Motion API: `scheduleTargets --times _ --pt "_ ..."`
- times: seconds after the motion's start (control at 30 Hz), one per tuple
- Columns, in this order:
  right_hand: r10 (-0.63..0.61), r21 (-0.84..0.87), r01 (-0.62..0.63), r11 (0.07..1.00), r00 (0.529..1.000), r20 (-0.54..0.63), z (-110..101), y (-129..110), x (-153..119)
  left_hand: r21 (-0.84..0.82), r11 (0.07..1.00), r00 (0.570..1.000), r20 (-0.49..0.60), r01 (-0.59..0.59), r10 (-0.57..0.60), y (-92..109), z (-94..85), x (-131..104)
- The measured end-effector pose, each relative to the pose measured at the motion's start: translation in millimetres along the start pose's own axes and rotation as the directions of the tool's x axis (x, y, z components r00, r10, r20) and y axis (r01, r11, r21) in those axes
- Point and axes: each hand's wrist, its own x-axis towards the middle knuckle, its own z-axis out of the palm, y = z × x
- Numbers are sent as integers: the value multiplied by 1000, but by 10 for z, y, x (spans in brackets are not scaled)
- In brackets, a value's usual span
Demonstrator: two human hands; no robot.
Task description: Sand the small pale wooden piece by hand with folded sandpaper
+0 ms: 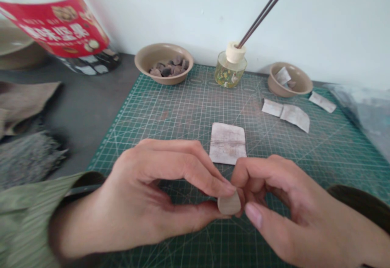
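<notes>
A small, flat, teardrop-shaped piece that looks like wood [229, 204] is pinched between the thumb and fingers of my left hand [164, 191]. My right hand [277, 207] is curled at the piece's right edge; its fingertips touch it from behind, and the thumb lies close beside it. Both hands are above the green cutting mat [183, 109]. Just beyond my fingers lies a creased, pale, worn square of paper [228, 143], its coated side, if any, hidden.
At the back stand a bowl of dark pieces [164, 50], a reed diffuser [230, 71] and a smaller bowl [286, 87]. Paper strips [294, 115] lie right. Left are a red-labelled tub [70, 28], brown cloth [27, 101] and grey shaggy cloth [30, 158]. Clear plastic [365, 109] lies far right.
</notes>
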Motion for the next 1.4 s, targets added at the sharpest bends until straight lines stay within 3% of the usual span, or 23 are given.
scheduleTargets --times 0.57,0.73,0.97,1.1,1.2,1.4 --pt "4 45 -4 999 1000 10 -8 9 7 15 1000 1000 -9 -22 22 -11 21 22" --pt "-67 76 76 994 991 -118 0 21 56 25 999 999 -19 -34 34 -20 8 37" --pt "-200 -7 210 978 918 -343 51 0 44 -20 1000 1000 -13 -20 20 -17 -4 27" --pt "-339 -179 290 940 849 -406 108 59 -29 -17 1000 1000 -14 -16 16 3 6 18" --pt "-447 -339 326 882 807 -386 129 145 -84 -16 1000 1000 -3 8 -8 21 13 19" --pt "-605 -529 431 730 768 -210 27 273 -176 39 999 1000 -23 -17 17 -6 14 16"
